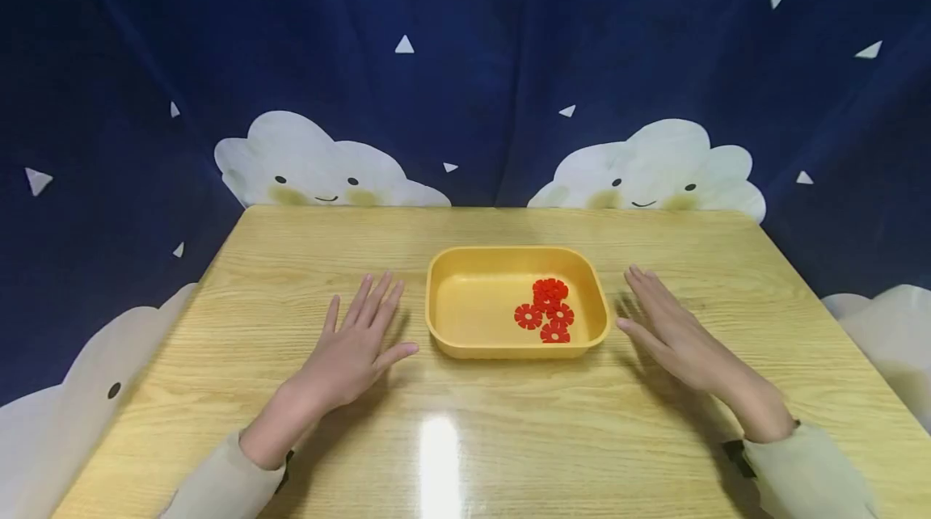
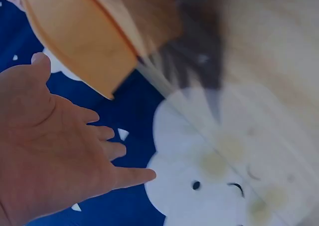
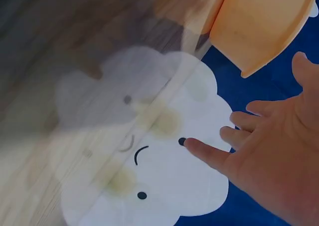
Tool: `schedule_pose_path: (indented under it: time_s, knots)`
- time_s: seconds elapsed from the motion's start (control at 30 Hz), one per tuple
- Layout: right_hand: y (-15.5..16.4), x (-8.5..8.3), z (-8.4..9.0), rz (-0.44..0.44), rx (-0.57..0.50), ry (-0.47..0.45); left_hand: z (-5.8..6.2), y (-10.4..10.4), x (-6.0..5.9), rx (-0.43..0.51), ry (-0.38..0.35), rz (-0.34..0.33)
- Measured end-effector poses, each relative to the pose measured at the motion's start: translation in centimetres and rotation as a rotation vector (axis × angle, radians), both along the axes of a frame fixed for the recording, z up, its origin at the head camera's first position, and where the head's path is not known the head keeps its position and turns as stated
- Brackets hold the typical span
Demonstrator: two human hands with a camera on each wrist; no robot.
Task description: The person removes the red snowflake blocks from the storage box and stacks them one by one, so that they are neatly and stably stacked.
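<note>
Yellow tray [image 1: 445, 337], mid-surface [image 1: 509, 438], holds red discs [image 1: 547, 310]; left hand [image 1: 354, 349] and right hand [image 1: 672, 327] flank it, fingers spread, palms down

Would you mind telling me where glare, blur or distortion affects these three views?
Head view: sharp, with a bright streak of glare on the table near its front edge and wide-angle bending at the borders. Left wrist view: the left hand is fairly crisp, the tray and tabletop smeared. Right wrist view: similar blur, with the cloud backdrop mirrored in the glossy wood.
</note>
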State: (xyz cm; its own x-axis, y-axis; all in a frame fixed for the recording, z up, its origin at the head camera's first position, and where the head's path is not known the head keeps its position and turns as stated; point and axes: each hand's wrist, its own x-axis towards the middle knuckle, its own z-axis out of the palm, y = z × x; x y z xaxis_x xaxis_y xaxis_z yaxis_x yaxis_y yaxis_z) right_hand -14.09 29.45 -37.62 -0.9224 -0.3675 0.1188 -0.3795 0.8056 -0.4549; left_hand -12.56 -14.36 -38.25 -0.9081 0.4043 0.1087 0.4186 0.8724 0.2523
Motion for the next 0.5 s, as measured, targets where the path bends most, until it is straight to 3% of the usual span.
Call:
schedule_pose_path:
  time_s: [0.27, 0.5]
  knots:
    - [-1.8, -2.4, -0.3, 0.03, -0.042, -0.047, 0.3, 3.2, -1.8, 0.056, -0.046, -0.11]
    - [-2.8, -3.1, -0.1, 0.049, -0.028, -0.072, 0.4, 3.5, -2.2, 0.054, -0.088, -0.112]
